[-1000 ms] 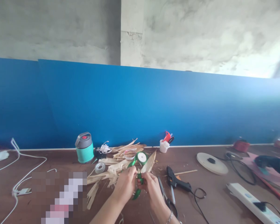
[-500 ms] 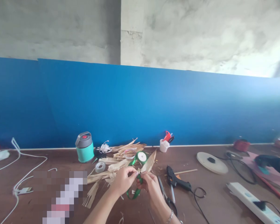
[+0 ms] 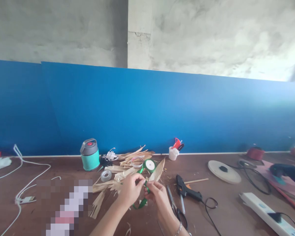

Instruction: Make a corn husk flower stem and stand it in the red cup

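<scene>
Both hands meet low in the middle of the brown table (image 3: 231, 213). My left hand (image 3: 130, 190) pinches a strip of green ribbon (image 3: 140, 204) near its top, fingers closed. My right hand (image 3: 157, 194) pinches the same ribbon, together with a pale dried leaf (image 3: 157, 172) that sticks up and to the right. The ribbon loops down below the hands. Just behind them lies the green ribbon spool (image 3: 149, 165), and a heap of dried husk strips (image 3: 118, 178) spreads to the left.
Scissors (image 3: 175, 208) and a black glue gun (image 3: 186, 191) lie right of the hands, a tape roll (image 3: 105, 176) and a teal flask (image 3: 89, 155) to the left. A white power strip (image 3: 265, 209), a round white disc (image 3: 223, 171) and cables are nearby. A blue panel (image 3: 147, 111) backs the table.
My left hand has lifted slightly and shifted its pinch up the ribbon; the ribbon's lower part now hangs as a loop. The right hand has barely moved.
</scene>
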The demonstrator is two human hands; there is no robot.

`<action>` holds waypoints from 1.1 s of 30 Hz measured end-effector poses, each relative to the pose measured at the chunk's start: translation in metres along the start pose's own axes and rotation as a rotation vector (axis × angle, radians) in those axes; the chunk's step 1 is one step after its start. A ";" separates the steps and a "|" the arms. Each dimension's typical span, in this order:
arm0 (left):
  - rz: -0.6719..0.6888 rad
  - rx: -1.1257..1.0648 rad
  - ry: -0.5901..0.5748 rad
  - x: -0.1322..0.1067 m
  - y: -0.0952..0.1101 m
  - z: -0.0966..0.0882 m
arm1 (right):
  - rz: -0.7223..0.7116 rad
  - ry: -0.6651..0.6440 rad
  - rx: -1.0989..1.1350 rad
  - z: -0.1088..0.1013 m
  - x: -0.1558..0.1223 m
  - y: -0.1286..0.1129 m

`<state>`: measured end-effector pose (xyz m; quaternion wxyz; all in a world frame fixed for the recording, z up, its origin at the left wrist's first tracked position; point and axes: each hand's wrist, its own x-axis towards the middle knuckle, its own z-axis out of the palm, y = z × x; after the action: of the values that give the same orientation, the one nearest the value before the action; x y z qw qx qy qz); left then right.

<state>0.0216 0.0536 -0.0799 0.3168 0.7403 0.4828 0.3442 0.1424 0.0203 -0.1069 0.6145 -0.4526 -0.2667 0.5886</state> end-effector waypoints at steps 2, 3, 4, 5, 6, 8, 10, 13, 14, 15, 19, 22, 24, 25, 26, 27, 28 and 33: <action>0.000 0.002 0.033 -0.002 0.002 0.002 | -0.019 0.012 -0.005 0.001 0.000 0.001; 0.001 0.002 0.049 -0.003 0.003 0.003 | -0.031 0.018 -0.006 0.001 -0.001 0.001; 0.003 0.001 0.063 -0.003 0.004 0.004 | -0.045 0.022 -0.007 0.002 -0.001 0.002; 0.006 0.000 0.075 -0.004 0.005 0.005 | -0.061 0.026 -0.007 0.002 -0.001 0.002; 0.011 -0.001 0.083 -0.004 0.005 0.006 | -0.077 0.030 -0.006 0.002 -0.001 0.002; 0.021 -0.004 0.093 -0.004 0.004 0.008 | -0.102 0.035 -0.005 0.002 -0.001 0.002; 0.029 -0.008 0.095 -0.003 0.002 0.009 | -0.116 0.040 -0.008 0.002 -0.002 0.001; 0.042 -0.013 0.093 -0.002 0.000 0.010 | -0.111 0.047 -0.009 0.002 -0.002 0.001; 0.046 -0.015 0.089 -0.002 -0.001 0.010 | -0.103 0.050 -0.009 0.002 -0.002 0.001; 0.052 -0.017 0.086 -0.002 -0.001 0.010 | -0.094 0.055 -0.009 0.002 -0.002 0.001; 0.075 -0.016 0.067 -0.004 0.001 0.012 | -0.074 0.077 -0.014 0.002 -0.001 0.002; 0.086 -0.005 0.062 -0.005 0.002 0.013 | -0.065 0.090 -0.016 0.002 0.000 0.003; 0.090 0.003 0.059 -0.005 0.002 0.013 | -0.059 0.094 -0.018 0.001 0.000 0.004; 0.091 0.007 0.055 -0.005 0.002 0.014 | -0.057 0.096 -0.019 0.001 0.000 0.003; 0.091 0.010 0.048 -0.004 0.001 0.013 | -0.058 0.097 -0.020 0.000 0.000 0.003; 0.089 0.012 0.038 -0.004 0.001 0.013 | -0.058 0.098 -0.023 0.000 0.000 0.002; 0.088 0.015 0.024 -0.003 0.001 0.012 | -0.059 0.099 -0.027 0.000 0.000 0.002; 0.072 0.039 -0.073 -0.001 0.004 0.000 | -0.065 0.095 -0.056 -0.002 -0.001 -0.003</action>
<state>0.0232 0.0517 -0.0773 0.3071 0.7752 0.4505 0.3190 0.1449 0.0189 -0.1049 0.6323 -0.4882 -0.2682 0.5385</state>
